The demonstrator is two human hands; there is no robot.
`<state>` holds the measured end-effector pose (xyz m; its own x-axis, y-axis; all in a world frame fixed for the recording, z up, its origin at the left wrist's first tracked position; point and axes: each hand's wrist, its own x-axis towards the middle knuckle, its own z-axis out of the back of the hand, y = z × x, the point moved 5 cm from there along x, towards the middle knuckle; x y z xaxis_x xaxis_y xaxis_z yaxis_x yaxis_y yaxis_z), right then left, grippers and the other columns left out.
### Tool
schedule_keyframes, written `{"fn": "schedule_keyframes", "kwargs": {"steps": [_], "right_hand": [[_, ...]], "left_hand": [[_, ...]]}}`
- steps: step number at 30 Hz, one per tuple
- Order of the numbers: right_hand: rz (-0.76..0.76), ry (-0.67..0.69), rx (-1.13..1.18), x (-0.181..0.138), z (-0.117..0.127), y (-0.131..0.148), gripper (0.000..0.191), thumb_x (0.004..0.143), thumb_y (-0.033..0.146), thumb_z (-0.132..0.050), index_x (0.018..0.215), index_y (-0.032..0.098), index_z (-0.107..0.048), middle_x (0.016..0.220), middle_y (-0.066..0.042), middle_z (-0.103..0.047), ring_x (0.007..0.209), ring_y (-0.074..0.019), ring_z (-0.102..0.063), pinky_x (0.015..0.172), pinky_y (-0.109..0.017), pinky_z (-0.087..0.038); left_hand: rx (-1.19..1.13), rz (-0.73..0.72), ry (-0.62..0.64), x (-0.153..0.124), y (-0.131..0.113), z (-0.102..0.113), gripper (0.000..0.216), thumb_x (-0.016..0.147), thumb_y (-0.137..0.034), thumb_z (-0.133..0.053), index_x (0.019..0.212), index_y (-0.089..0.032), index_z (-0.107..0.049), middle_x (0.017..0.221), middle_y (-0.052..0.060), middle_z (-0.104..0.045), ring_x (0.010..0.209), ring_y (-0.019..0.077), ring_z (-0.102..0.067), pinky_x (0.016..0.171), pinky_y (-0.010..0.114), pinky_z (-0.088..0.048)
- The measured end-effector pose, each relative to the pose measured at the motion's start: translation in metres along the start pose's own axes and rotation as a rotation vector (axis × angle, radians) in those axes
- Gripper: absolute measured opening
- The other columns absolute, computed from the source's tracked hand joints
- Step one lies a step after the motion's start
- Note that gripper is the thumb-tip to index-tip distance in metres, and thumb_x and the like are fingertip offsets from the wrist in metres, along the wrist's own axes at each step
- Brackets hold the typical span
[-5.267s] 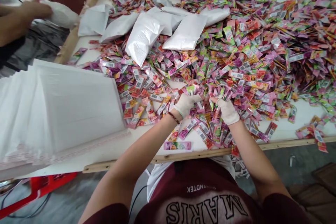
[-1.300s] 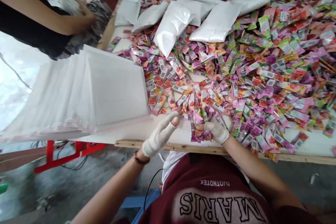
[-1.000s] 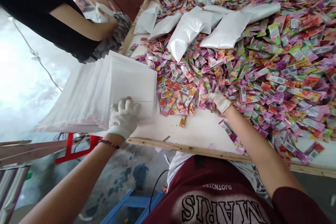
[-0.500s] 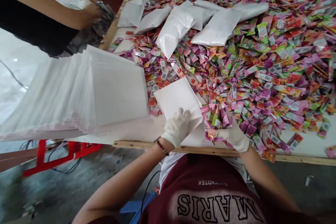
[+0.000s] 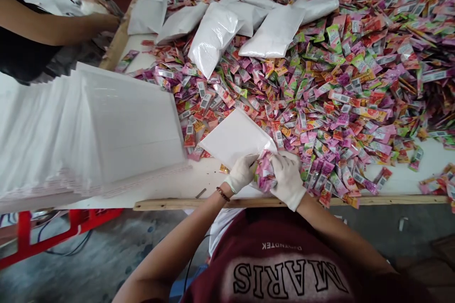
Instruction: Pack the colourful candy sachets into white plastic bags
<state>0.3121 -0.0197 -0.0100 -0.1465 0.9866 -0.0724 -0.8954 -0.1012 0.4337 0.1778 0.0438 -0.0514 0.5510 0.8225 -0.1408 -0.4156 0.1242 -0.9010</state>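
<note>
A white envelope (image 5: pixel 236 137) lies tilted on the table in front of me, its open end toward my body. My left hand (image 5: pixel 242 173), in a white glove, is closed at the envelope's near edge. My right hand (image 5: pixel 287 180), gloved too, is wrapped round a bunch of small colourful packets (image 5: pixel 265 173) at the envelope's mouth. Both hands are close together, and the packets sit between them. Part of the envelope's mouth is hidden by the hands and packets.
Loose packets (image 5: pixel 341 118) cover much of the table. Several filled white envelopes (image 5: pixel 215 33) lie on them at the back. A large stack of flat envelopes (image 5: pixel 135 118) stands at left. Beyond it is another person's arm (image 5: pixel 71 28). A wooden rim (image 5: pixel 163 205) edges the table.
My right hand has brought the bunch of packets left to the envelope's mouth. My left hand has shifted from the envelope's face to its near edge. The view has swung right.
</note>
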Motion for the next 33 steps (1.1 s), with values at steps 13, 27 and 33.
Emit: {"fn": "schedule_keyframes", "kwargs": {"steps": [13, 27, 33], "right_hand": [[-0.13, 0.217, -0.068, 0.03, 0.002, -0.014, 0.044, 0.075, 0.045, -0.067, 0.111, 0.02, -0.06, 0.107, -0.009, -0.069, 0.102, -0.0284, -0.063, 0.092, -0.04, -0.044], [-0.172, 0.331, -0.315, 0.04, -0.016, 0.016, 0.06, 0.077, 0.039, -0.066, 0.126, 0.008, -0.05, 0.121, -0.025, -0.057, 0.102, -0.0354, -0.06, 0.085, -0.046, -0.047], [-0.077, 0.305, -0.226, 0.033, -0.011, 0.008, 0.068, 0.075, 0.039, -0.067, 0.132, 0.007, -0.047, 0.128, -0.025, -0.053, 0.102, -0.034, -0.058, 0.088, -0.046, -0.047]], "left_hand": [[0.398, -0.022, -0.182, -0.011, -0.027, 0.009, 0.033, 0.09, -0.026, -0.048, 0.112, -0.02, -0.071, 0.099, 0.01, -0.073, 0.088, 0.0231, -0.066, 0.08, 0.034, -0.049], [-0.125, 0.171, -0.356, -0.022, -0.029, 0.007, 0.022, 0.089, -0.028, -0.046, 0.089, -0.018, -0.065, 0.067, 0.001, -0.062, 0.063, 0.0146, -0.056, 0.062, 0.026, -0.045], [0.47, 0.101, -0.417, -0.016, -0.023, -0.008, 0.026, 0.092, -0.024, -0.049, 0.112, -0.019, -0.065, 0.101, 0.011, -0.072, 0.094, 0.0244, -0.067, 0.079, 0.032, -0.048]]}}
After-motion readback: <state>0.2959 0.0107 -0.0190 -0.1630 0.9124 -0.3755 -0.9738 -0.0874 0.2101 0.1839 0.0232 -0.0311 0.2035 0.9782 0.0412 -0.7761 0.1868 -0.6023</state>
